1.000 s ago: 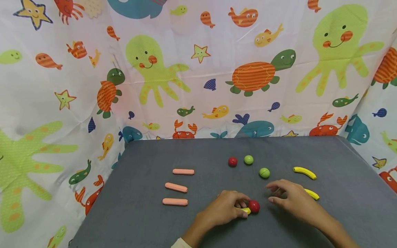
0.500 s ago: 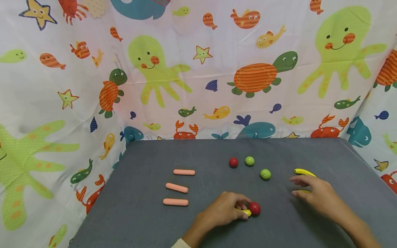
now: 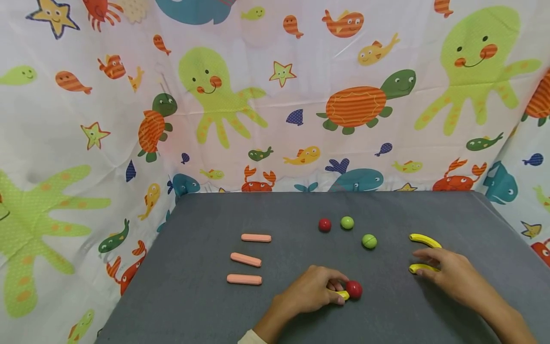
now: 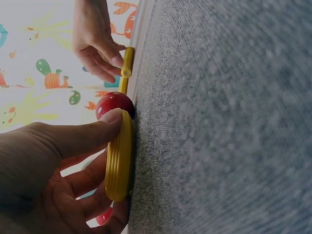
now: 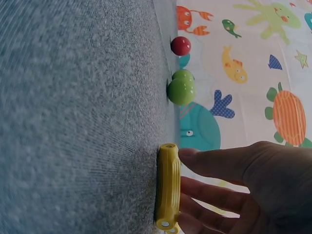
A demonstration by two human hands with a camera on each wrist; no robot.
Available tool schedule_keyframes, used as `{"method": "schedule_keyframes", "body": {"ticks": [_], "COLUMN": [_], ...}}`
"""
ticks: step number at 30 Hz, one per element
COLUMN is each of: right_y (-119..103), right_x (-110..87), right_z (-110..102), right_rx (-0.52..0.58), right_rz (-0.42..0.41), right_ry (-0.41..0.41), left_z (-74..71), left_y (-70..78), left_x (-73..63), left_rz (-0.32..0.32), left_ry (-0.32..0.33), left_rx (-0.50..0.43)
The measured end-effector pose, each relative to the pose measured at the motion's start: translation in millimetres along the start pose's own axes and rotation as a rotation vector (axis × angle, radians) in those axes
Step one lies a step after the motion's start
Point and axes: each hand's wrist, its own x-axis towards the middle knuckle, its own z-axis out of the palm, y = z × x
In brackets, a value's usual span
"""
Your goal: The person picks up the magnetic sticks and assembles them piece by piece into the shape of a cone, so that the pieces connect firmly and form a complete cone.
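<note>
My left hand point(image 3: 311, 291) pinches a yellow toy banana point(image 4: 120, 158) between thumb and fingers, low over the grey table. A shiny red ball point(image 3: 354, 290) sits against or right beside the banana's far end. Over on the right, my right hand point(image 3: 451, 274) hovers with loosely bent fingers about another toy banana point(image 5: 168, 187). Its thumb is close to that banana; whether it touches cannot be told. A third toy banana point(image 3: 424, 239) lies just behind it, partly near the fingertips.
Several pink hexagonal sticks, one a pink stick point(image 3: 244, 279), lie at left. Toward the back are a second red ball point(image 3: 324, 225) and two green balls, the nearer green ball point(image 3: 369, 241). A printed sea-animal curtain point(image 3: 266, 105) surrounds the grey table point(image 3: 193, 310).
My right hand has moved right, away from the red ball, to the nearer right-hand banana. My left hand stays in place, still pinching its banana.
</note>
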Motion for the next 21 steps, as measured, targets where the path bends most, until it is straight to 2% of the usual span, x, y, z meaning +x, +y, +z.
{"method": "schedule_keyframes", "body": {"ticks": [6, 15, 21], "right_y": [4.8, 5.5, 1.5], "right_x": [-1.5, -0.9, -1.4], "right_z": [2.3, 0.1, 3.2], "right_rx": [0.001, -0.016, 0.027], "right_rz": [0.012, 0.08, 0.092], "right_ry": [0.003, -0.057, -0.076], "left_z": [1.1, 1.3, 0.5], "left_y": [0.4, -1.2, -1.4], "left_x": [1.3, 1.4, 1.2], "left_rz": [0.003, 0.006, 0.01], "left_ry": [0.006, 0.011, 0.013], "left_rx": [0.032, 0.034, 0.053]}}
